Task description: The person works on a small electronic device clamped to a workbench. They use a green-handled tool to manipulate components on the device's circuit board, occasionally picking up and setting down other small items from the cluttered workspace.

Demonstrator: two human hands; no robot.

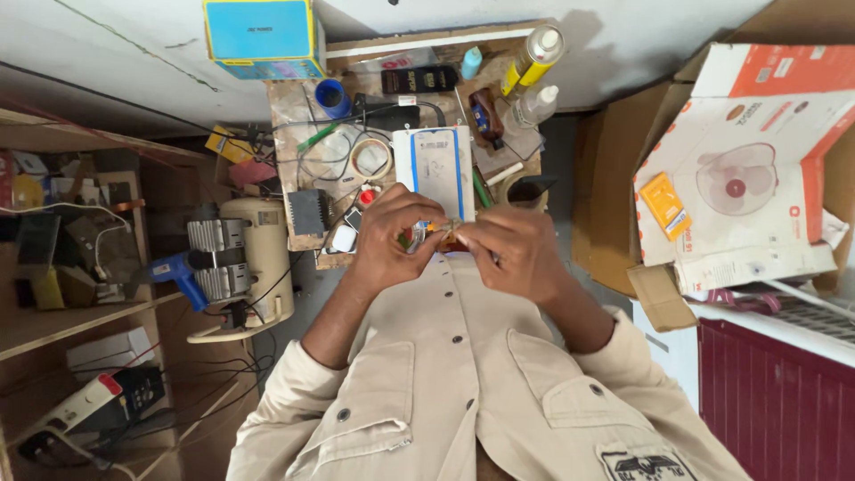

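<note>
Both pinched together on a small orange part: left hand, right hand. Beyond, cluttered wooden worktable, white phone panel; fan box right, shelves left.

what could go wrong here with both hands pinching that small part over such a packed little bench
The small part is pinched between the left hand and right hand past the bench edge; if it slips, it likely falls to the lap or floor. An elbow nudge could shift the phone. The spray can and bottle stand close by and could tip.
</note>
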